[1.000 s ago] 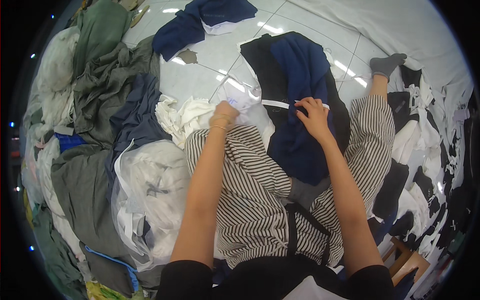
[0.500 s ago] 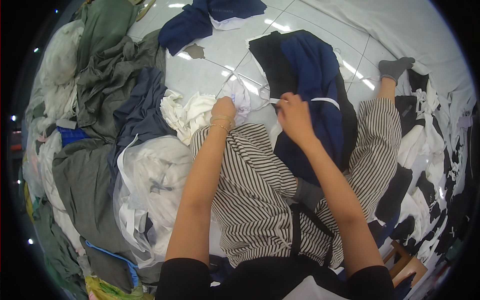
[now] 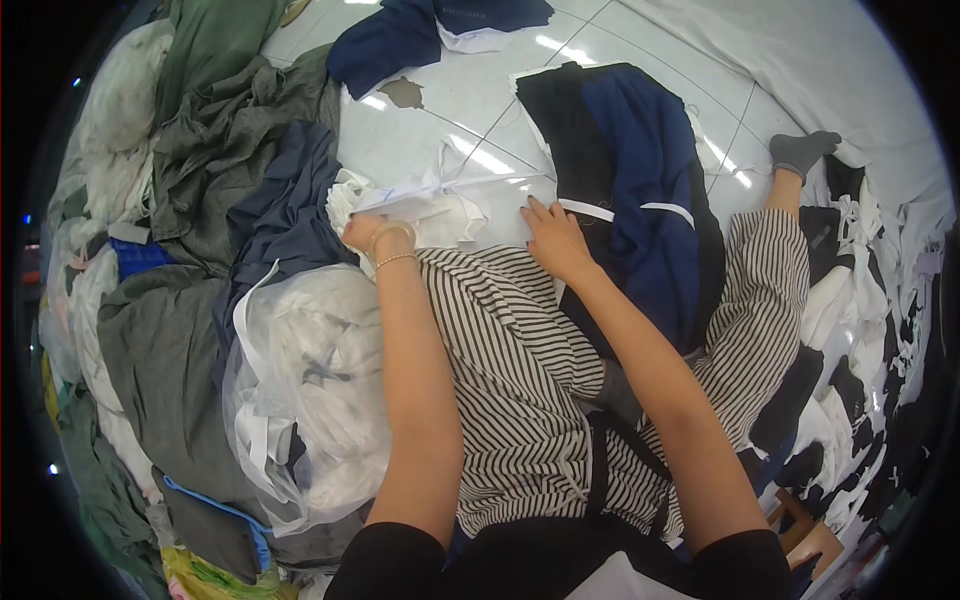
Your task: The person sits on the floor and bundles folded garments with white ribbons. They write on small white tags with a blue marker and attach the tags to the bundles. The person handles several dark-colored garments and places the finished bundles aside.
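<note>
My left hand (image 3: 369,232) is closed on a thin white cloth piece (image 3: 432,205) beside a crumpled white cloth heap (image 3: 343,193). Part of this piece trails toward the right, above my striped trouser knee. My right hand (image 3: 556,238) has its fingers apart at the left edge of a layered pile of black cloth (image 3: 563,120) and navy cloth (image 3: 640,130). One narrow white strip (image 3: 587,210) lies across that pile, just beyond my right fingers. A second white strip (image 3: 668,211) curves over the navy cloth. My right palm is hidden.
Grey-green garments (image 3: 160,345) and a clear bag of white cloth (image 3: 320,390) lie at my left. Navy pieces (image 3: 385,50) rest on the tiled floor ahead. Black and white scraps (image 3: 840,390) are heaped at the right. My legs stretch either side of the pile.
My left hand has moved left and slightly down, drawing the white piece toward the white heap. My right hand has shifted left, off the strip on the pile. The whole view has shifted slightly.
</note>
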A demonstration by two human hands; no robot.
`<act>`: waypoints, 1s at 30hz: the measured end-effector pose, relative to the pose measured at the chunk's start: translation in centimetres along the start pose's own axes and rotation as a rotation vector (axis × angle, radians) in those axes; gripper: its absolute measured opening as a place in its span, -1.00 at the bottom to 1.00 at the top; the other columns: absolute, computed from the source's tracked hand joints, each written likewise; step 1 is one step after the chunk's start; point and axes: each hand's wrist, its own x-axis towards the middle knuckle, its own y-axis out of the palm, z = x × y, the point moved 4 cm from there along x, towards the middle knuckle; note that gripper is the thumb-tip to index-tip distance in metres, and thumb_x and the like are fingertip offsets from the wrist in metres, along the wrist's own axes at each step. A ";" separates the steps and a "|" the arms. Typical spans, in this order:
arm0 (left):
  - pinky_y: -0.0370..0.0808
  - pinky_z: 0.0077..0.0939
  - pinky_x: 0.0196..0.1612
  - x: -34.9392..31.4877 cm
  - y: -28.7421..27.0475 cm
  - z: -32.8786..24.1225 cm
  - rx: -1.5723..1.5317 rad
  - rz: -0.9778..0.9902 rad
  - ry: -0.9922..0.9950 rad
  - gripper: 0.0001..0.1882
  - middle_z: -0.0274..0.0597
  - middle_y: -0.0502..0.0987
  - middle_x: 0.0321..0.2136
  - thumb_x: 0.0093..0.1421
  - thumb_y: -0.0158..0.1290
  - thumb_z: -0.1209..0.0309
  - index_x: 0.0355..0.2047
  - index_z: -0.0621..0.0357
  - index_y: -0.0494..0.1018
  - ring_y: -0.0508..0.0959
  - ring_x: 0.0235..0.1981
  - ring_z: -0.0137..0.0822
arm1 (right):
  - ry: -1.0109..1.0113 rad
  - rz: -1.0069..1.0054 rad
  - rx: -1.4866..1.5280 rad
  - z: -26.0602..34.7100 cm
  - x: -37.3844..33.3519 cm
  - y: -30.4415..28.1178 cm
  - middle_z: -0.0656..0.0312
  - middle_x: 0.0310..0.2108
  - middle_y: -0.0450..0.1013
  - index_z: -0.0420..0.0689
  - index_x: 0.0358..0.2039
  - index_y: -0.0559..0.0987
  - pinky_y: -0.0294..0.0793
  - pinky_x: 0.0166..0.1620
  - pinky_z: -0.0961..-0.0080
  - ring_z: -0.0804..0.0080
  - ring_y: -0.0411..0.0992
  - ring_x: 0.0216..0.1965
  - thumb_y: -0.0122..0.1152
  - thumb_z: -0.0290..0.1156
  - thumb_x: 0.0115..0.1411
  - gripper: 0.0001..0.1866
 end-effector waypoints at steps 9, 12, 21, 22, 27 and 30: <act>0.51 -0.20 -0.03 -2.0 -0.6 -6.9 -0.676 0.553 0.130 -0.62 -0.10 0.44 0.02 0.22 -0.07 0.57 0.06 0.06 0.31 0.52 -0.10 -0.18 | 0.020 0.048 0.012 -2.1 0.4 -0.1 0.11 0.29 0.20 -0.14 0.16 0.40 0.33 0.14 0.07 0.04 0.21 0.19 0.27 -0.37 0.05 -0.39; 0.53 -0.32 -0.04 -3.3 -2.2 -8.3 -0.557 0.725 0.218 -0.59 -0.16 0.45 0.04 0.21 -0.12 0.64 0.07 0.15 0.41 0.52 -0.07 -0.28 | 0.031 0.058 0.038 -1.9 0.4 -0.1 0.11 0.31 0.18 -0.13 0.17 0.40 0.32 0.14 0.07 0.03 0.20 0.20 0.26 -0.37 0.06 -0.39; 0.48 -0.41 0.04 -9.7 -5.0 -12.1 -0.381 0.861 0.353 -0.40 -0.18 0.38 0.15 0.14 -0.16 0.64 0.25 0.26 0.27 0.47 0.05 -0.34 | -0.144 -0.265 0.418 3.3 3.1 -3.3 0.13 -0.03 0.43 -0.16 -0.10 0.55 0.36 0.01 0.19 0.13 0.34 0.00 0.24 -0.35 0.09 -0.66; 0.48 -0.49 0.03 -10.2 -5.1 -12.3 -0.474 0.942 0.340 -0.37 -0.20 0.36 0.17 0.11 -0.15 0.64 0.26 0.26 0.24 0.47 0.03 -0.37 | -0.146 -0.356 0.488 4.1 3.8 -4.4 0.12 -0.06 0.44 -0.16 -0.12 0.55 0.35 0.01 0.20 0.12 0.35 -0.02 0.25 -0.35 0.09 -0.67; 0.35 -0.38 0.21 -16.6 -5.0 -13.8 -0.712 1.312 0.166 -0.13 -0.12 0.21 0.29 -0.07 -0.17 0.59 0.38 0.22 0.04 0.37 0.19 -0.28 | -0.062 -0.553 0.758 5.6 6.8 -9.6 0.13 -0.18 0.51 -0.13 -0.14 0.59 0.33 0.01 0.27 0.17 0.37 -0.06 0.11 -0.07 0.28 -0.61; 0.34 -0.28 0.24 -20.3 -4.8 -14.7 -0.813 1.506 0.003 -0.09 -0.07 0.21 0.28 -0.10 -0.17 0.58 0.39 0.20 0.00 0.36 0.21 -0.19 | 0.293 0.302 1.203 5.9 7.7 -9.6 0.17 0.00 0.50 -0.05 0.03 0.55 0.29 0.14 0.41 0.24 0.32 0.10 -0.36 0.29 0.35 -0.27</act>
